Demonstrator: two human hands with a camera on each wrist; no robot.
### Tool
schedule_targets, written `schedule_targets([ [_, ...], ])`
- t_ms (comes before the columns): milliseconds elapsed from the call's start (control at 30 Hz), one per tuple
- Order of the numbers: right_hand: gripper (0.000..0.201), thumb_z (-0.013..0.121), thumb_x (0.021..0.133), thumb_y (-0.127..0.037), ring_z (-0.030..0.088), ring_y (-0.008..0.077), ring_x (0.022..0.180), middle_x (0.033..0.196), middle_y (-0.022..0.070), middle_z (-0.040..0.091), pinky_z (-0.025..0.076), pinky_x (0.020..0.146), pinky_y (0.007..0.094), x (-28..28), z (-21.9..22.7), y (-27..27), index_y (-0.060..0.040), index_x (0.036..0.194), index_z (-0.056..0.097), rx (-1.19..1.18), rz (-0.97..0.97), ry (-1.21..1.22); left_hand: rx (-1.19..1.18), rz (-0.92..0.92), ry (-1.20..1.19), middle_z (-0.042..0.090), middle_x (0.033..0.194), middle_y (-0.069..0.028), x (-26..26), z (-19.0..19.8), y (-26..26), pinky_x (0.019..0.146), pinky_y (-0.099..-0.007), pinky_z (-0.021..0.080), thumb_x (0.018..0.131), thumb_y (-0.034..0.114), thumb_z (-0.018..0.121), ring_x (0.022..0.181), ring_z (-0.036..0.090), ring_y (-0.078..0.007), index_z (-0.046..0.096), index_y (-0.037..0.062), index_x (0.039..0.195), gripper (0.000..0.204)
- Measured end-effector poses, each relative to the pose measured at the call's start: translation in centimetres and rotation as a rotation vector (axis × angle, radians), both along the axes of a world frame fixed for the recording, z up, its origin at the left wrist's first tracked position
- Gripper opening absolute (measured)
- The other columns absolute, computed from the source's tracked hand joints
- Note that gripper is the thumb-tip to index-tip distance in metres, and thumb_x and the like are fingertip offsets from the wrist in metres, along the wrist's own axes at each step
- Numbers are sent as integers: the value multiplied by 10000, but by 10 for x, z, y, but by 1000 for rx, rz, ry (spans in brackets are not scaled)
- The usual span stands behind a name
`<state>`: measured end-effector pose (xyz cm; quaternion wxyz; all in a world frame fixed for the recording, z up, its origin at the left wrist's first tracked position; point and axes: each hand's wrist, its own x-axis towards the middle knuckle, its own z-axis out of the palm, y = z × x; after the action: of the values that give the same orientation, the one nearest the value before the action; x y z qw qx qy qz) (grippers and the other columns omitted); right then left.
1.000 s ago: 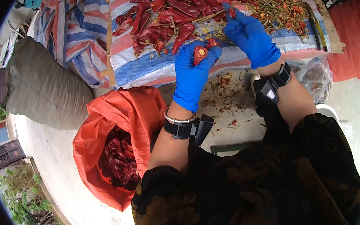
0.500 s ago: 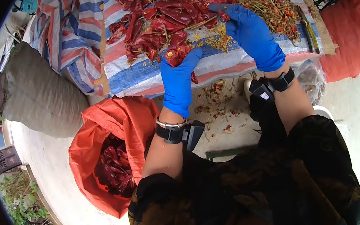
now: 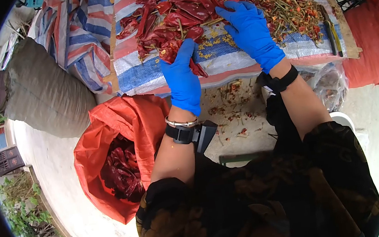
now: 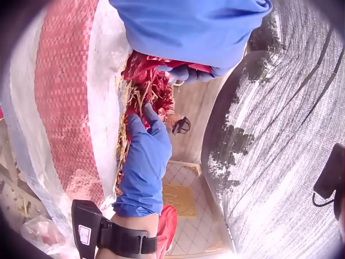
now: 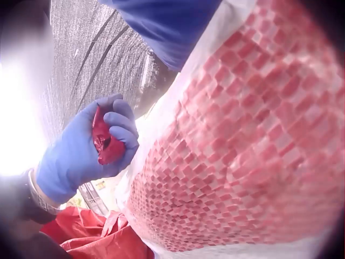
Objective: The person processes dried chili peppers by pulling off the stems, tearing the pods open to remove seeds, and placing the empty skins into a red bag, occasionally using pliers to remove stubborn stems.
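In the head view my blue-gloved left hand (image 3: pixel 182 85) grips dried red peppers (image 3: pixel 170 50) above the near edge of the striped sheet; the right wrist view shows its fingers curled round a red pepper (image 5: pixel 107 143). My right hand (image 3: pixel 254 34), also gloved, reaches over the pile of red peppers (image 3: pixel 192 9) with fingers spread and extended, and nothing shows in them. From the left wrist view, the right hand's fingertips lie at the peppers and stems. Loose yellow seeds (image 3: pixel 211 47) are scattered between the hands.
A red sack (image 3: pixel 106 176) holding dried peppers stands open at lower left, beside a full grey sack (image 3: pixel 49 93). Stems (image 3: pixel 297 13) are heaped on the right of the striped sheet (image 3: pixel 139 72), near a yellow-and-black tool (image 3: pixel 332 32). Another red sack (image 3: pixel 372 44) stands far right.
The small red piece at my right fingertips is no longer visible, and those fingers have spread out toward the pile. My left hand has moved left from where it was one second ago, still gripping pepper.
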<state>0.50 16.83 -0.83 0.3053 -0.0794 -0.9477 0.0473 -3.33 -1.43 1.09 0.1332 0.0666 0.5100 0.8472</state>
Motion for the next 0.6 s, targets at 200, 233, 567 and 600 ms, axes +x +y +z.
schedule_targets([
  [200,251,648,679,-149,495,280,956,965,21,586,374,814,415,-1,4,7,-196,925,636,-83,34,96,-2,-23,-3,558,698,-18,-4,-1,-4,549,-232,375,790,111,584,600,487,-95,583,25,774,88],
  [233,224,651,691,-134,525,257,907,900,28,597,399,783,384,0,9,8,-173,911,636,-219,88,130,1,-19,-3,558,698,-18,-5,-1,-5,549,-232,375,790,111,584,600,487,-95,583,25,774,88],
  [567,168,535,835,-36,577,141,913,932,85,633,448,828,263,21,62,-10,2,996,568,-1299,477,42,-50,-42,116,569,813,14,-2,8,4,598,-175,419,756,-3,629,649,488,-34,547,13,1052,308],
  [600,178,524,845,-49,576,148,919,926,88,633,440,841,264,22,63,-12,1,1011,562,-1301,492,12,-33,-58,150,569,821,17,-1,8,5,607,-166,422,750,-15,633,656,486,-30,530,13,1092,358],
])
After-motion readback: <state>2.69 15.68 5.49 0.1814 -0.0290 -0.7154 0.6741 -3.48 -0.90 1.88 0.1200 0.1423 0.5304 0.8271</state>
